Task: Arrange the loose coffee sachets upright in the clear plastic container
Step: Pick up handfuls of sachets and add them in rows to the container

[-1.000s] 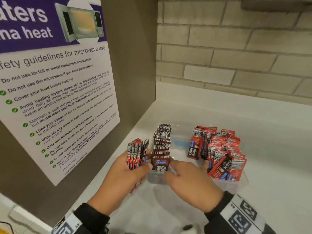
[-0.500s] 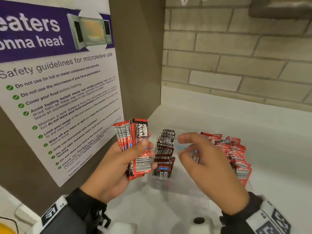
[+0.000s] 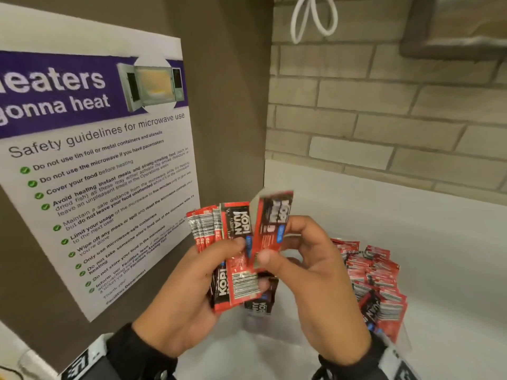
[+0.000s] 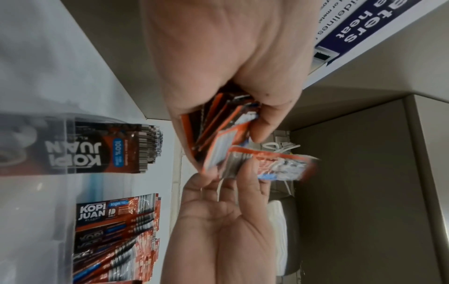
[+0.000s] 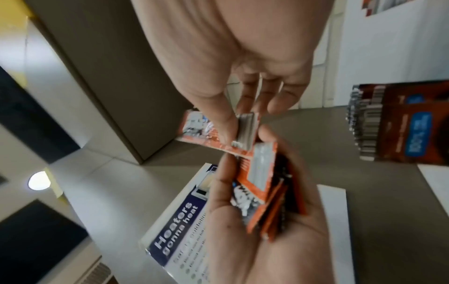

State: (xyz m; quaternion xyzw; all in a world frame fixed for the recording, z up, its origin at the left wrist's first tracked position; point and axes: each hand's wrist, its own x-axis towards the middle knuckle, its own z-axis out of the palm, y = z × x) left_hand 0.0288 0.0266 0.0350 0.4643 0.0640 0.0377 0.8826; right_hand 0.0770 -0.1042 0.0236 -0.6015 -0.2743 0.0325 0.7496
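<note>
My left hand (image 3: 181, 303) grips a fanned bunch of red and black Kopi Juan sachets (image 3: 230, 256), raised above the clear plastic container (image 3: 402, 345). My right hand (image 3: 315, 283) pinches a single red sachet (image 3: 271, 223) by its lower end, right beside the bunch. In the left wrist view the single sachet (image 4: 274, 165) sticks out sideways from the fingers. An upright row of brown sachets (image 4: 97, 149) and a looser mass of red sachets (image 3: 375, 283) stand in the container. The hands hide most of the brown row in the head view.
A microwave safety poster (image 3: 96, 174) hangs on the brown side panel at the left, close to my left hand. A brick wall (image 3: 384, 119) lies behind the white counter (image 3: 439, 242). A white cord loop (image 3: 312, 17) hangs above.
Both hands rose from the container. My left hand lifted its bunch of sachets, and my right hand left the brown row and now pinches one sachet beside the bunch.
</note>
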